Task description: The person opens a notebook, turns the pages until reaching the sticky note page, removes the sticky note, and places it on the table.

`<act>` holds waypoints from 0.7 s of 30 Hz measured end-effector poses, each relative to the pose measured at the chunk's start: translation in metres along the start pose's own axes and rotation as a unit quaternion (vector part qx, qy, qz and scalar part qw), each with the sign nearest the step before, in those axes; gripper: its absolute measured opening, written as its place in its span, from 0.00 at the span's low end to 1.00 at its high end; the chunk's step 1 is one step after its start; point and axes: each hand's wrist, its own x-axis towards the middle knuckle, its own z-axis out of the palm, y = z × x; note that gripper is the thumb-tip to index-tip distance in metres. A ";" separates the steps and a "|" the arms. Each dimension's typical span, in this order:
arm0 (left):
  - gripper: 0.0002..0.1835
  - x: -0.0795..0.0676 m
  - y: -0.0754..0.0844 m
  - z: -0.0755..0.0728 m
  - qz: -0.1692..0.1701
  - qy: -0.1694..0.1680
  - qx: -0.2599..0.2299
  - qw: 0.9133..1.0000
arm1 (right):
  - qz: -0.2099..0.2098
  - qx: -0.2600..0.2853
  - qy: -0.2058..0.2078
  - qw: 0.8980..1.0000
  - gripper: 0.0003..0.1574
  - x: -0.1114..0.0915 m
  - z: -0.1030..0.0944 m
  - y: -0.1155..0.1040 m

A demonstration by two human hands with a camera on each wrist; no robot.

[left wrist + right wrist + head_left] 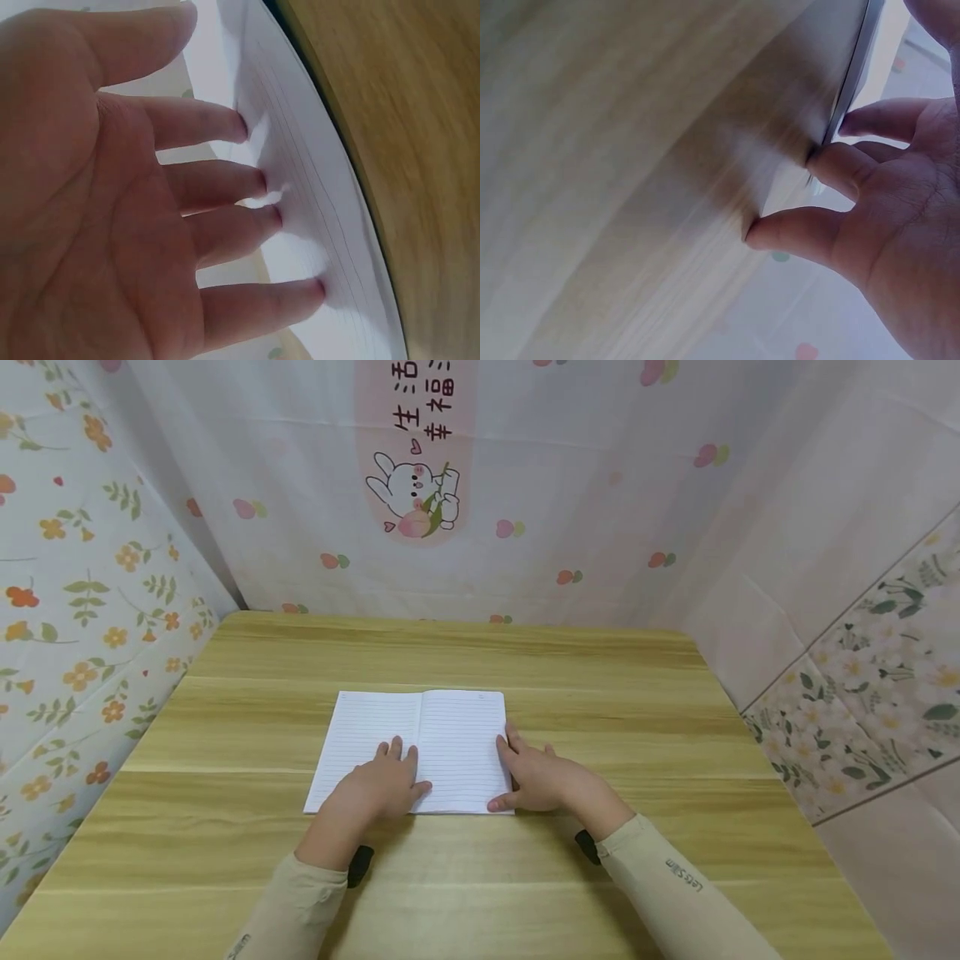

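An open lined notebook [463,735] lies flat, both blank ruled pages facing up. On its left page, near the centre fold, my left hand [386,785] rests with fingers spread and fairly straight. In the left wrist view its fingertips [315,291] press on the paper while the thumb stays raised. My right hand [542,777] is at the notebook's right edge. Its thumb lies by the lower right corner and its index finger reaches over the page edge. The right wrist view shows the other fingertips [756,231] down at the notebook's side and on the wood.
Beneath the notebook is a wood-grain table [645,693]. A white curtain [600,485] with a rabbit print hangs behind it, and flowered cloth [97,610] hangs on the left. Pale panels [862,677] with a floral band stand at the right.
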 end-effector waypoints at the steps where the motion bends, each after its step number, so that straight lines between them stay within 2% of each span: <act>1: 0.39 0.000 0.002 0.000 -0.004 0.003 0.003 1.000 | 0.001 -0.003 -0.001 1.000 0.71 0.000 0.000 0.000; 9: 0.55 0.000 0.008 0.004 -0.018 0.023 0.021 0.999 | 0.001 0.008 0.001 1.000 0.70 -0.002 -0.001 -0.001; 14: 0.63 -0.001 0.011 0.005 -0.021 0.019 0.011 1.000 | 0.009 0.009 0.006 1.000 0.69 -0.002 -0.001 -0.003; 18: 0.55 0.001 0.008 0.005 -0.016 0.011 0.004 1.000 | 0.004 0.020 0.006 1.000 0.70 0.001 -0.001 -0.003; 21: 0.45 0.003 0.000 0.004 0.007 0.010 -0.019 1.000 | -0.001 0.053 0.009 0.999 0.73 0.001 -0.004 -0.001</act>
